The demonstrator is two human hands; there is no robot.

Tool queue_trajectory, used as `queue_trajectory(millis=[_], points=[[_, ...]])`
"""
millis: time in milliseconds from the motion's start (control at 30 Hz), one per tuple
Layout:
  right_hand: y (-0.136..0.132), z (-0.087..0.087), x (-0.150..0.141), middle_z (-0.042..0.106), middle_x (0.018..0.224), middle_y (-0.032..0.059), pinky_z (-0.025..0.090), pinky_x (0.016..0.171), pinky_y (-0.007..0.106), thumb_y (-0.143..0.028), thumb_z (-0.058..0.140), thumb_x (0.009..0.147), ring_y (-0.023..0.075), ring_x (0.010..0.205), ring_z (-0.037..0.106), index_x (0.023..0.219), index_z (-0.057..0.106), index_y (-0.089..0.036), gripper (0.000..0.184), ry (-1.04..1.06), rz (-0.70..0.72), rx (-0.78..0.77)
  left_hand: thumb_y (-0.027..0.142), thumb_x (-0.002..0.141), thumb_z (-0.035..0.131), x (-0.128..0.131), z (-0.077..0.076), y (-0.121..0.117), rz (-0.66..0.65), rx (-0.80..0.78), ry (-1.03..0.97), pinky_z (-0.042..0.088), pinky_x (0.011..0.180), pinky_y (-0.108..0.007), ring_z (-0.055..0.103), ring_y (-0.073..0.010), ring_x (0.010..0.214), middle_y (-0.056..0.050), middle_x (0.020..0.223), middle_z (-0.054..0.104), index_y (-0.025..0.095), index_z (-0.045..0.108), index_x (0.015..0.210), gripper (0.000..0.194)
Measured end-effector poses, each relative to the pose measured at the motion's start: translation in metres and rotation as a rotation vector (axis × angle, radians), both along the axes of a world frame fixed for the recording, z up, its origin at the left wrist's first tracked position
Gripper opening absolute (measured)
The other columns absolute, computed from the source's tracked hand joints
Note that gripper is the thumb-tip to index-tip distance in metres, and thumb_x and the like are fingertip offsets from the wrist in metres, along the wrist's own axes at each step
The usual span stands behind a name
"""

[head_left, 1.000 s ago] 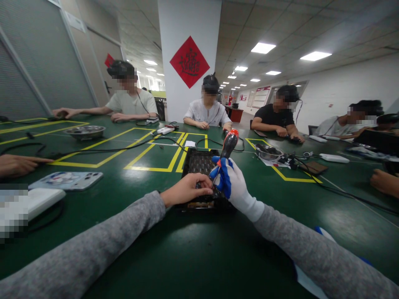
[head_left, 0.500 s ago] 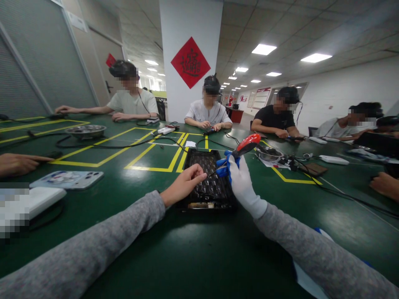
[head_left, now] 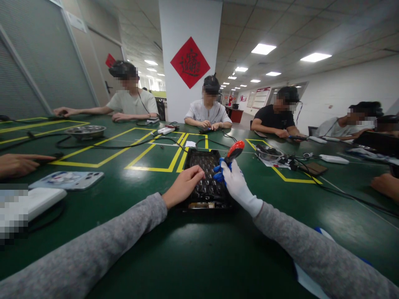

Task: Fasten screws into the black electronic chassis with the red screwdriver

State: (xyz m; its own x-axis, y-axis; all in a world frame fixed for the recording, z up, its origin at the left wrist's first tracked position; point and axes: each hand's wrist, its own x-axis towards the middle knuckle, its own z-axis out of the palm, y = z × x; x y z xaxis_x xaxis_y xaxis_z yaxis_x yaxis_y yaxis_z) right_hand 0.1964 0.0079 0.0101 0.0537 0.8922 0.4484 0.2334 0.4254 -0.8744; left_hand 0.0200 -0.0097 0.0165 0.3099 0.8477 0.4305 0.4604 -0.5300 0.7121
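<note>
My right hand [head_left: 234,180], in a white glove with blue fingertips, grips a screwdriver [head_left: 234,152] with a red and black handle. Its handle end points up and away, while the shaft is hidden by the glove. My left hand [head_left: 186,185] is bare and closed, its fingers curled over the left side of a black casing [head_left: 207,189]; what they hold, if anything, cannot be made out. The casing lies open on the green table between my hands. Its dark inside has rows of shiny shapes, and a light brown strip [head_left: 201,205] runs along the near end.
A phone [head_left: 84,180] and a white power bank [head_left: 46,201] lie to the left. Metal bowls stand at left [head_left: 85,132] and right [head_left: 269,153]. Black cables cross the table. Several people sit around it; a co-worker's hand [head_left: 18,164] is at the left edge.
My right hand has come down slightly with the screwdriver, whose handle has swung left and more upright. My left hand has shifted slightly.
</note>
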Motion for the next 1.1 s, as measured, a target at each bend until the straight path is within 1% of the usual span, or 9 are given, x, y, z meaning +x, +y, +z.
queue_trajectory(millis=[100,200,300,400,533,633,833,1000,1100], points=[[-0.001,0.003,0.0,0.061,0.073,-0.0003,0.048,0.055,0.025,-0.05,0.042,0.081,0.0107,0.053,0.057,0.104,0.05,-0.021,0.038,0.059,-0.004,0.0,0.028,0.083,0.042,0.001,-0.007,0.003,0.04,0.051,0.034,0.038,0.061,-0.024,0.049,-0.0119,0.064,0.001,0.069,0.053,0.016,0.054,0.084,0.017],[-0.008,0.01,-0.002,0.061,0.074,0.0,0.047,0.054,0.024,-0.051,0.042,0.081,0.0096,0.052,0.056,0.105,0.05,-0.02,0.04,0.111,-0.02,0.012,0.022,0.078,0.049,-0.001,-0.014,0.008,0.076,0.062,0.093,0.04,0.064,-0.025,0.053,-0.013,0.069,-0.001,0.075,0.057,0.015,0.057,0.087,0.014],[-0.018,0.019,-0.006,0.062,0.074,0.0008,0.047,0.053,0.024,-0.051,0.041,0.081,0.0088,0.05,0.055,0.105,0.05,-0.019,0.041,0.171,-0.008,0.017,0.026,0.073,0.058,-0.003,-0.019,0.012,0.095,0.061,0.144,0.042,0.069,-0.027,0.055,-0.0154,0.076,-0.004,0.082,0.06,0.015,0.06,0.089,0.02],[-0.028,0.025,-0.011,0.062,0.074,0.0013,0.047,0.053,0.023,-0.051,0.042,0.081,0.0087,0.05,0.054,0.106,0.05,-0.018,0.042,0.239,0.008,0.024,0.033,0.069,0.063,-0.003,-0.019,0.012,0.075,0.027,0.136,0.043,0.07,-0.028,0.056,-0.0163,0.077,-0.005,0.084,0.062,0.015,0.062,0.089,0.027],[-0.034,0.025,-0.014,0.062,0.074,0.002,0.047,0.052,0.023,-0.05,0.042,0.082,0.0095,0.052,0.055,0.107,0.051,-0.018,0.042,0.26,0.007,0.043,0.036,0.071,0.061,-0.003,-0.016,0.009,-0.003,-0.053,0.087,0.043,0.064,-0.025,0.056,-0.0144,0.069,-0.003,0.074,0.063,0.014,0.064,0.082,0.024],[-0.035,0.022,-0.015,0.062,0.074,0.0019,0.048,0.054,0.024,-0.048,0.042,0.082,0.0103,0.054,0.057,0.106,0.051,-0.018,0.04,0.277,-0.01,0.052,0.036,0.073,0.059,-0.002,-0.015,0.008,-0.013,-0.075,0.085,0.042,0.061,-0.025,0.056,-0.014,0.065,-0.002,0.071,0.064,0.014,0.064,0.079,0.024],[-0.037,0.021,-0.015,0.064,0.074,0.0019,0.049,0.06,0.026,-0.045,0.042,0.083,0.0118,0.059,0.059,0.106,0.051,-0.019,0.036,0.288,-0.059,0.102,0.038,0.077,0.054,-0.002,-0.014,0.009,0.033,-0.038,0.148,0.043,0.07,-0.028,0.059,-0.0172,0.072,-0.005,0.08,0.068,0.015,0.068,0.08,0.028],[-0.038,0.022,-0.015,0.064,0.076,0.0018,0.05,0.062,0.026,-0.044,0.043,0.083,0.0115,0.06,0.06,0.105,0.052,-0.019,0.034,0.261,-0.056,0.107,0.032,0.08,0.049,-0.002,-0.012,0.009,0.021,-0.028,0.13,0.043,0.077,-0.029,0.061,-0.0191,0.082,-0.005,0.093,0.069,0.017,0.069,0.093,0.027],[-0.037,0.021,-0.016,0.064,0.075,0.0015,0.05,0.062,0.027,-0.043,0.042,0.084,0.0117,0.06,0.06,0.107,0.051,-0.019,0.034,0.277,-0.067,0.111,0.033,0.081,0.048,-0.002,-0.012,0.009,0.028,-0.019,0.149,0.044,0.074,-0.028,0.061,-0.0188,0.079,-0.005,0.088,0.069,0.017,0.069,0.088,0.028]])
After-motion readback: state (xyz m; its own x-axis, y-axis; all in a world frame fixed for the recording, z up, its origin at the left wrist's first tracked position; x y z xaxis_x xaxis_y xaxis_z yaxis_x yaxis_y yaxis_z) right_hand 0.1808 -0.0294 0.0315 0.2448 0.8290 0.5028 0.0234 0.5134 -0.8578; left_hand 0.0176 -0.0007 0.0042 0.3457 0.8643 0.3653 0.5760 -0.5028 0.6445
